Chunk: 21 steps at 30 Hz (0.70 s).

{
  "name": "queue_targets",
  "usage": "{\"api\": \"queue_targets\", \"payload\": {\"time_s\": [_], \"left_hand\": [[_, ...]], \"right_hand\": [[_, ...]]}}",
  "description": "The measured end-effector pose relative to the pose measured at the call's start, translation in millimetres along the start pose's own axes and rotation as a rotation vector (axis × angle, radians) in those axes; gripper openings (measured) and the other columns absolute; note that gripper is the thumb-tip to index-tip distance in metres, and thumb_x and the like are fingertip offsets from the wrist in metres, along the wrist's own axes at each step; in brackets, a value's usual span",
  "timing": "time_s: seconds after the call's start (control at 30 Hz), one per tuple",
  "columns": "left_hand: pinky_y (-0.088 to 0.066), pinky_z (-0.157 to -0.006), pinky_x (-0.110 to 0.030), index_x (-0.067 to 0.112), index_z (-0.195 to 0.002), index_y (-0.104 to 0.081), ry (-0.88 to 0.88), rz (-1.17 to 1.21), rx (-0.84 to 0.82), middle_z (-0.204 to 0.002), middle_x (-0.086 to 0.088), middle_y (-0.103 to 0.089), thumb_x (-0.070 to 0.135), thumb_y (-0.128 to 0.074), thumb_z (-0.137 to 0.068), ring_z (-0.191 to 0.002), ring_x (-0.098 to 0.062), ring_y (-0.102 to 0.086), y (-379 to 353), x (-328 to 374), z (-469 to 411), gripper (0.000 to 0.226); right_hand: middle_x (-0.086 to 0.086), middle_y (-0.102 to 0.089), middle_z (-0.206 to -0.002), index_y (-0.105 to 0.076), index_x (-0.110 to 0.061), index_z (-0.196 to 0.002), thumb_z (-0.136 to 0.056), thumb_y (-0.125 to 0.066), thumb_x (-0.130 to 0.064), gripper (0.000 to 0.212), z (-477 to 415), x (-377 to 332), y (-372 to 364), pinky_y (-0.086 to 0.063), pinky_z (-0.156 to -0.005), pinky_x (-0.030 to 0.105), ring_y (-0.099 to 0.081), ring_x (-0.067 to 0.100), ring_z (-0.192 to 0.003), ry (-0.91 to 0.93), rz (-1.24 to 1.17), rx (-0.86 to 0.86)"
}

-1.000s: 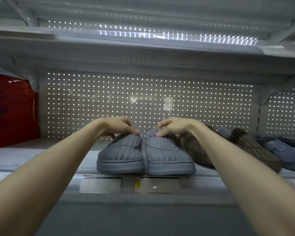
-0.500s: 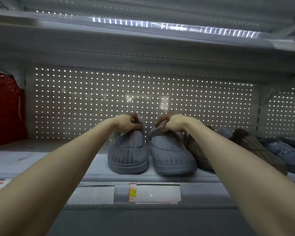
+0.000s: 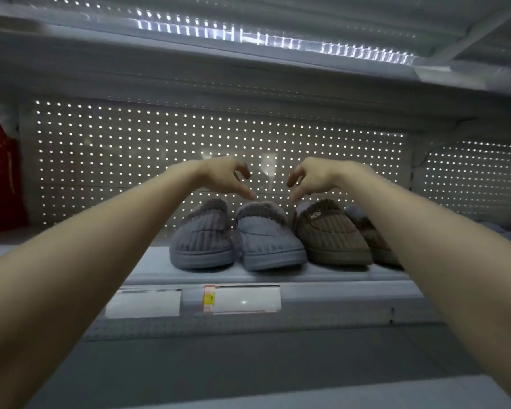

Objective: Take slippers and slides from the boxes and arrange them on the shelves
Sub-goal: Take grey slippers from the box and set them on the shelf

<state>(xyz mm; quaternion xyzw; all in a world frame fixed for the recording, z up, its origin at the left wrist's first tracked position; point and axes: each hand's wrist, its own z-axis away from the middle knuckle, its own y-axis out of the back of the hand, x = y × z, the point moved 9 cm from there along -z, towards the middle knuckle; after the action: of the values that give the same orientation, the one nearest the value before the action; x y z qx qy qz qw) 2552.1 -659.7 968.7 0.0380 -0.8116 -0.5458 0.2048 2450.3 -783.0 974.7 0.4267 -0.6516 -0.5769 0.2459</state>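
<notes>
Two grey ribbed slippers stand side by side on the shelf (image 3: 148,262), toes toward me: the left grey slipper (image 3: 202,239) and the right grey slipper (image 3: 266,242). My left hand (image 3: 224,177) hovers just above and behind them, fingers loosely spread, holding nothing. My right hand (image 3: 313,178) mirrors it above the gap between the grey pair and a brown ribbed slipper (image 3: 329,234). Neither hand touches a slipper.
A second brown slipper (image 3: 375,240) lies partly hidden behind my right forearm. A red object (image 3: 0,178) stands at the shelf's far left. Price label holders (image 3: 242,299) line the shelf's front edge. A perforated back panel (image 3: 130,149) and an upper shelf (image 3: 248,69) bound the space.
Both hands gripped the backs of the grey slippers and pushed them deeper onto the shelf; now they have let go and lifted above them.
</notes>
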Motion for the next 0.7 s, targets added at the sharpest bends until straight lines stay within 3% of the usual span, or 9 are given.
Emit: {"api": "queue_targets", "payload": {"time_s": [0.17,0.3,0.43,0.7], "left_hand": [[-0.041,-0.093,-0.023,0.014,-0.133,-0.047,-0.04,-0.044,-0.036,-0.13,-0.005,-0.054,0.036,-0.072,-0.078,-0.115,-0.022,-0.054,-6.1,54.9,23.2,0.064],[-0.046,-0.097,-0.035,0.016,-0.131,-0.048,-0.042,-0.12,-0.075,-0.127,-0.005,-0.056,0.038,-0.073,-0.076,-0.109,-0.023,-0.057,-15.8,113.1,44.7,0.065],[-0.049,-0.094,-0.043,0.018,-0.127,-0.052,-0.06,-0.142,-0.068,-0.122,-0.005,-0.057,0.041,-0.075,-0.073,-0.105,-0.024,-0.059,-24.8,190.5,69.7,0.063],[-0.05,-0.094,-0.043,0.024,-0.126,-0.053,-0.087,-0.155,-0.138,-0.109,0.004,-0.057,0.046,-0.076,-0.069,-0.101,-0.02,-0.059,-91.1,359.8,127.0,0.065]], "right_hand": [[0.001,-0.065,-0.105,-0.064,-0.027,-0.107,-0.075,-0.078,-0.033,0.036,51.3,29.8,19.6,-0.049,-0.075,0.031,-0.062,0.018,-0.089,-0.037,0.052,-0.022],[-0.003,-0.066,-0.099,-0.064,-0.027,-0.105,-0.073,-0.079,-0.033,0.036,103.9,62.4,41.7,-0.048,-0.072,0.029,-0.063,0.014,-0.083,-0.065,0.026,-0.025],[0.0,-0.068,-0.1,-0.064,-0.024,-0.111,-0.076,-0.078,-0.031,0.038,171.3,105.7,64.1,-0.051,-0.079,0.032,-0.065,0.013,-0.085,-0.09,0.034,-0.039],[-0.002,-0.069,-0.097,-0.063,-0.023,-0.111,-0.076,-0.078,-0.026,0.038,326.0,224.5,98.7,-0.051,-0.084,0.035,-0.065,0.012,-0.088,-0.136,0.067,-0.091]]}}
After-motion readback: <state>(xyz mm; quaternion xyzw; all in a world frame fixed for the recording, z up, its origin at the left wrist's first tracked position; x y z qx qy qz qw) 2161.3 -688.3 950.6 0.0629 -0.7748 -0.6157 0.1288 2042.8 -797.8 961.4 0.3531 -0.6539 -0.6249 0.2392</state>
